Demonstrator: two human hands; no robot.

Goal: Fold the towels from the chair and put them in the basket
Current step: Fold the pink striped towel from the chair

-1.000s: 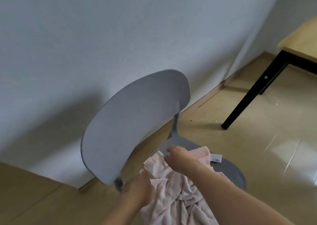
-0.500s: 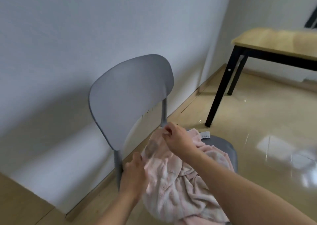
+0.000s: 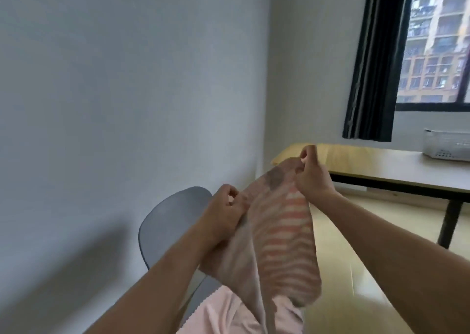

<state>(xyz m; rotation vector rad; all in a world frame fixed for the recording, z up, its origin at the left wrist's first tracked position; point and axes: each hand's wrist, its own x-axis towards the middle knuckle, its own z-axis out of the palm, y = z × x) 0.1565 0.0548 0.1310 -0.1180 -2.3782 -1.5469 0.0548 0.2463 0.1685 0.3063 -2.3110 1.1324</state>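
A pink towel [image 3: 284, 234] with orange-pink stripes and a dark patch near its top hangs in the air in front of me. My left hand [image 3: 223, 214] pinches its upper left edge. My right hand [image 3: 311, 176] pinches the upper right corner, higher up. More pale pink towel [image 3: 229, 313] lies below, on the seat of the grey chair [image 3: 165, 221], whose backrest shows behind my left forearm. A white basket [image 3: 446, 146] stands on the wooden table [image 3: 381, 165] at the far right.
A pale wall fills the left and the middle. Black curtain [image 3: 376, 59] and a window are at the upper right. The table's black leg [image 3: 450, 221] stands on the glossy beige floor to the right of my right arm.
Both hands have lifted the towel up off the chair seat. My view has swung upward and to the right, bringing the table top, basket and window into sight.
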